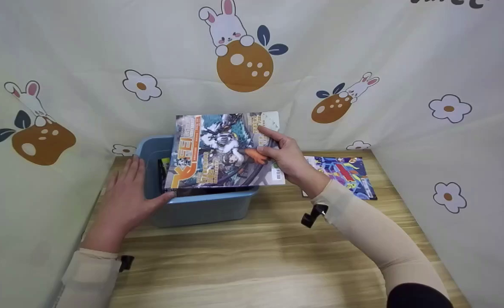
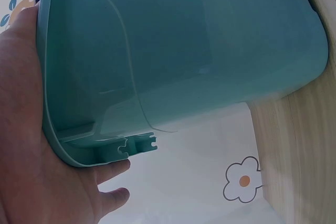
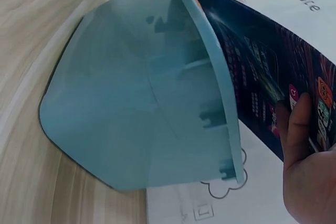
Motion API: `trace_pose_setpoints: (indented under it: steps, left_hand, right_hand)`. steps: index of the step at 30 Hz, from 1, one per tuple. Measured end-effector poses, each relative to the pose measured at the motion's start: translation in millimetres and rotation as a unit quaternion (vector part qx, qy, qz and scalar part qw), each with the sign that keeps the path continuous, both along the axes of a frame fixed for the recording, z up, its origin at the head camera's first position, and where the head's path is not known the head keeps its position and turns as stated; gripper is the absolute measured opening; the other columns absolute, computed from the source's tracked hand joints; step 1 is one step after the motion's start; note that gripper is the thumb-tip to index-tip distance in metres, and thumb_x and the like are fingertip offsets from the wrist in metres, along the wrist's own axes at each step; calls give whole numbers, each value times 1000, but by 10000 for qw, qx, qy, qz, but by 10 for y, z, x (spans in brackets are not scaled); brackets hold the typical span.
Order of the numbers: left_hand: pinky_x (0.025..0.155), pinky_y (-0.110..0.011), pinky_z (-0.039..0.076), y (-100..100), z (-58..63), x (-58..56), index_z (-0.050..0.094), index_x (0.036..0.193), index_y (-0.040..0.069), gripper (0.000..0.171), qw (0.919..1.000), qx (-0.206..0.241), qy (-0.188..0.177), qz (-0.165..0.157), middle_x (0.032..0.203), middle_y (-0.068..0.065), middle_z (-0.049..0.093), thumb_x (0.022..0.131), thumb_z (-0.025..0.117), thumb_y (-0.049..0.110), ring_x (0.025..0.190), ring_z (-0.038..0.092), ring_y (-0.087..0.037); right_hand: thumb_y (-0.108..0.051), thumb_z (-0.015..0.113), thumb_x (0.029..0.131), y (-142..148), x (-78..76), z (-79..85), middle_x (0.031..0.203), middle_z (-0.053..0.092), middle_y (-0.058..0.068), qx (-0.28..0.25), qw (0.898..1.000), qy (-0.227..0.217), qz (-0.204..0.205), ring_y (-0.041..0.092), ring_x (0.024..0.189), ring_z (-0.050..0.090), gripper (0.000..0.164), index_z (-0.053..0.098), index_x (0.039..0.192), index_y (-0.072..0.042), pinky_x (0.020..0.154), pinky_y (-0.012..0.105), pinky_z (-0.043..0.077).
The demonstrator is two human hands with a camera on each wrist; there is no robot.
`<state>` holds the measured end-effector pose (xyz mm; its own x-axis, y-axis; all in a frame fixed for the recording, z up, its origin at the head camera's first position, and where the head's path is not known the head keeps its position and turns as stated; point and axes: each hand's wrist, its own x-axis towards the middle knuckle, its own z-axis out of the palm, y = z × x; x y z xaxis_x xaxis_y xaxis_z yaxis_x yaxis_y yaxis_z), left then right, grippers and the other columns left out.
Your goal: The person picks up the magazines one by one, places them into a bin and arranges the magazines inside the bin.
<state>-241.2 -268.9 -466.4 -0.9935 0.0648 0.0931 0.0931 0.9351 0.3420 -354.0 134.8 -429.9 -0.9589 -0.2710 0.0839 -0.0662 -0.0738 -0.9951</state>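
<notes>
A magazine (image 1: 228, 149) with an illustrated cover and a large orange title lies face up over the blue plastic bin (image 1: 205, 211). My right hand (image 1: 288, 156) pinches its right side, thumb on the cover and other fingers beneath. In the right wrist view the magazine's dark back cover (image 3: 262, 61) shows, with fingertips against it. My left hand (image 1: 126, 199) rests along the bin's front left corner, fingers fairly straight by the left rim and thumb along the front one. The left wrist view shows the palm against the bin's rim (image 2: 46, 77). The magazine hides most of the bin's inside.
Another colourful magazine (image 1: 346, 177) lies on the wood-grain table (image 1: 252, 256), right of the bin and partly behind my right wrist. Inside the bin, a dark item with a yellow-green patch (image 1: 165, 164) shows at the left. Patterned cloth (image 1: 175, 47) encloses the back and sides.
</notes>
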Motion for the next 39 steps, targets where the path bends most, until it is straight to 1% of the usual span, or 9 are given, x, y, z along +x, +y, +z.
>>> trace_pose_setpoints:
  steps: [6,12,18,22,25,28,31,36,39]
  left_hand:
    - [130,-76,3,-5,4,-13,14,171,-10,138,10000,25,-13,28,180,-34,7,90,57,93,167,5,-53]
    - [130,-76,3,-6,10,-18,12,171,-11,139,10000,18,-28,36,180,-34,6,90,58,93,167,5,-53]
    - [129,-76,1,-7,7,-22,13,171,-11,140,10000,44,-11,85,180,-33,7,89,57,93,167,4,-53]
    - [129,-76,2,-3,5,-16,14,171,-11,138,10000,28,27,90,179,-34,8,90,58,92,167,6,-54]
    - [130,-76,2,3,7,-6,14,171,-12,137,10000,-23,43,49,179,-34,8,92,56,91,167,6,-54]
    - [130,-75,2,7,14,0,13,171,-12,136,10000,-64,39,-6,179,-34,7,92,55,91,167,6,-53]
    - [131,-74,2,7,16,3,13,171,-12,136,9999,-93,45,-42,180,-34,7,93,55,91,167,6,-53]
    - [131,-74,1,1,11,4,13,170,-13,135,9999,-113,64,-70,180,-34,6,93,55,90,167,5,-53]
    - [131,-73,1,-1,16,2,13,170,-13,135,9999,-105,77,-72,180,-34,6,93,56,90,167,5,-53]
  right_hand:
    - [7,75,100,-152,-10,-2,169,50,6,13,9999,-55,96,23,123,68,64,60,160,-11,91,27,62]
    - [6,76,100,-284,-31,-12,172,46,7,254,9995,5,161,22,135,62,64,61,159,-12,98,27,60]
    - [7,76,100,-412,-31,-26,166,54,8,182,9995,-6,247,25,123,68,64,61,159,-11,88,27,63]
    - [8,75,100,-496,-14,-40,162,57,11,98,9993,-77,357,23,123,69,63,60,159,-8,89,28,63]
    - [8,73,101,-548,1,-53,162,57,11,140,9989,-136,422,20,119,71,62,59,160,-8,89,28,64]
    - [6,74,102,-591,7,-64,161,58,13,245,9988,-115,414,19,109,74,62,59,160,-9,84,28,64]
    - [5,75,101,-627,0,-79,159,59,13,323,9987,-60,388,19,105,74,62,60,159,-9,80,27,64]
    - [3,76,101,-680,-4,-96,155,63,13,408,9985,-4,368,22,115,72,61,62,158,-9,83,27,64]
    - [2,77,100,-718,-11,-92,162,58,11,544,9978,133,365,19,117,72,61,62,158,-9,85,26,64]
